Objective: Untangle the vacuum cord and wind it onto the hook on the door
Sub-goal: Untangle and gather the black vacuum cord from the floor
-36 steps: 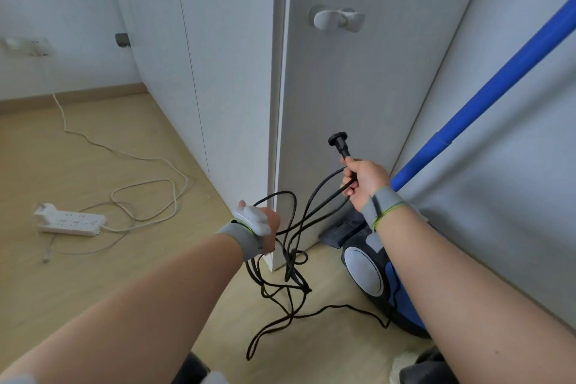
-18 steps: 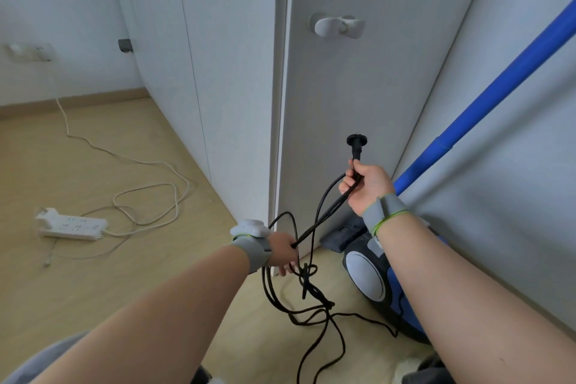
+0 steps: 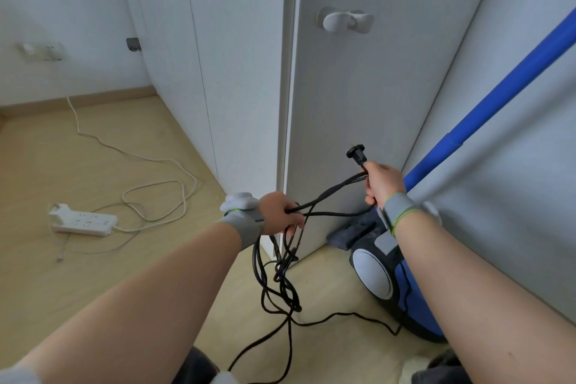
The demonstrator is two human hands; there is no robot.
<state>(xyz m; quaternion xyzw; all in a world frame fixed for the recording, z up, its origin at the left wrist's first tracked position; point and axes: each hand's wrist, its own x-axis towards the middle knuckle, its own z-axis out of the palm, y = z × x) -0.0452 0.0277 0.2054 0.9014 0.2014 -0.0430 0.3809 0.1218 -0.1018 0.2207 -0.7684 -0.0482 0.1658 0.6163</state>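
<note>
The black vacuum cord (image 3: 282,284) hangs in tangled loops from both hands down to the floor. My right hand (image 3: 385,181) grips the cord just below its black plug (image 3: 356,154), which points up in front of the white door (image 3: 358,97). My left hand (image 3: 280,212) grips several strands lower and to the left, near the door's edge. The white hook (image 3: 345,21) sits high on the door, well above both hands, with nothing on it. One strand trails along the floor to the blue vacuum (image 3: 402,287).
The vacuum's blue tube (image 3: 498,87) leans diagonally along the wall at the right. A white power strip (image 3: 83,220) with a looping white cable (image 3: 156,193) lies on the wooden floor at the left. White closet panels (image 3: 218,56) stand left of the door.
My left hand rose and closed on several cord strands, lifting the tangle off the floor. My right hand with the plug shifted slightly left; the view also moved.
</note>
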